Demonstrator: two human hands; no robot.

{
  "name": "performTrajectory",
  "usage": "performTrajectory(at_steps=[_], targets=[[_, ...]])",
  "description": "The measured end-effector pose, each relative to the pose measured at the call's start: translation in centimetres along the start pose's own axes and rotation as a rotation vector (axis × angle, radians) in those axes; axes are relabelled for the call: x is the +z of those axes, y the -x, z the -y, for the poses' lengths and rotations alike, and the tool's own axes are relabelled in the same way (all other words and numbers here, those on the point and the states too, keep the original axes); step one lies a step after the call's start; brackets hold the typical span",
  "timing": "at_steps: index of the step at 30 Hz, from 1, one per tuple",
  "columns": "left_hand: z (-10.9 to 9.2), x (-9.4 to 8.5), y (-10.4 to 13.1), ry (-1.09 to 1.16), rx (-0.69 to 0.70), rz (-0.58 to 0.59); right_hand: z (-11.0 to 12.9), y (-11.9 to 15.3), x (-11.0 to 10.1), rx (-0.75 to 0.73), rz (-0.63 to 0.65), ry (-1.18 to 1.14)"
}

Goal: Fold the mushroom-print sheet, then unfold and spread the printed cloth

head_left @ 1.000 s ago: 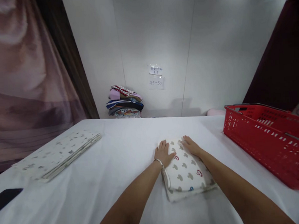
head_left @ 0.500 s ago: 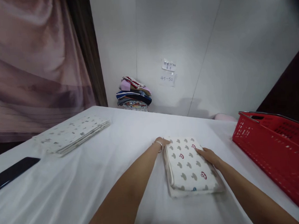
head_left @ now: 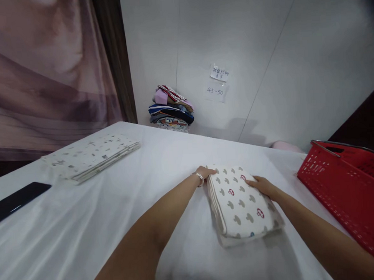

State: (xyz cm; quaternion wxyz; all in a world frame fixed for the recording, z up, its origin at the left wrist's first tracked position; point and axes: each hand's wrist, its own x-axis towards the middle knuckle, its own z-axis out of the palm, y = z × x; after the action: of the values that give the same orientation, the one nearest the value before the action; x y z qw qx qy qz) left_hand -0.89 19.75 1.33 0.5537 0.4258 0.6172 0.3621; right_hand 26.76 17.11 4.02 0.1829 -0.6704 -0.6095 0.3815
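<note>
A folded white cloth printed with grey and red mushroom-like shapes (head_left: pixel 240 206) lies on the white-covered table (head_left: pixel 163 158), a little right of the middle and near the person. The left hand (head_left: pixel 204 173), with a thin silver bracelet (head_left: pixel 199 177) at the wrist, touches the cloth's far left corner, fingers curled at the edge; whether they grip the layers cannot be told. The right hand (head_left: pixel 264 185) lies flat and open on the cloth's right side, palm down. The 2 hands are apart, with the cloth's width between them. Well to the right stands a red plastic slotted basket (head_left: pixel 349 190). Far left on the table lies a flat stack of folded white printed fabric (head_left: pixel 92 156), and near the left edge a black flat rectangle (head_left: pixel 16 200). Against the white wall (head_left: pixel 257 40) behind the table sits a pile of folded multicoloured clothes (head_left: pixel 171 109), and beside it 2 small paper notes (head_left: pixel 217 83) are stuck to the wall, the lower reading 45-50. A mauve curtain (head_left: pixel 42 68) hangs at the left.
</note>
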Motion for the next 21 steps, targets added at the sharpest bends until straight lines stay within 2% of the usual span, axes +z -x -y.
performTrajectory(at_steps=[2,4,7,9,11,13,16,18,21], targets=[[0.8,-1.5,1.1,0.079,-0.03,0.035,2.2,-2.2,-0.1,-0.137,-0.106,0.187],[1.7,-3.3,2.4,0.144,-0.053,0.052,4.8,-4.6,0.7,-0.23,-0.174,0.268],[2.8,-6.1,4.4,0.176,-0.074,0.033,8.6,-7.2,3.7,-0.335,-0.187,0.279],[3.4,-7.9,5.4,0.135,-0.088,-0.02,10.5,-7.4,6.4,-0.42,-0.159,0.285],[3.9,-9.4,6.0,0.079,-0.099,-0.073,11.5,-6.0,8.8,-0.51,-0.097,0.293],[4.3,-10.6,6.4,0.043,-0.084,-0.105,11.4,-3.5,10.2,-0.584,-0.031,0.3],[4.9,-11.6,6.7,-0.01,0.007,-0.178,9.4,0.9,10.0,-0.667,-0.008,0.284],[5.4,-11.7,7.1,-0.051,0.095,-0.221,7.1,3.7,8.9,-0.682,-0.059,0.254],[6.1,-11.4,7.6,-0.112,0.222,-0.222,3.4,7.0,7.6,-0.615,-0.202,0.207]])
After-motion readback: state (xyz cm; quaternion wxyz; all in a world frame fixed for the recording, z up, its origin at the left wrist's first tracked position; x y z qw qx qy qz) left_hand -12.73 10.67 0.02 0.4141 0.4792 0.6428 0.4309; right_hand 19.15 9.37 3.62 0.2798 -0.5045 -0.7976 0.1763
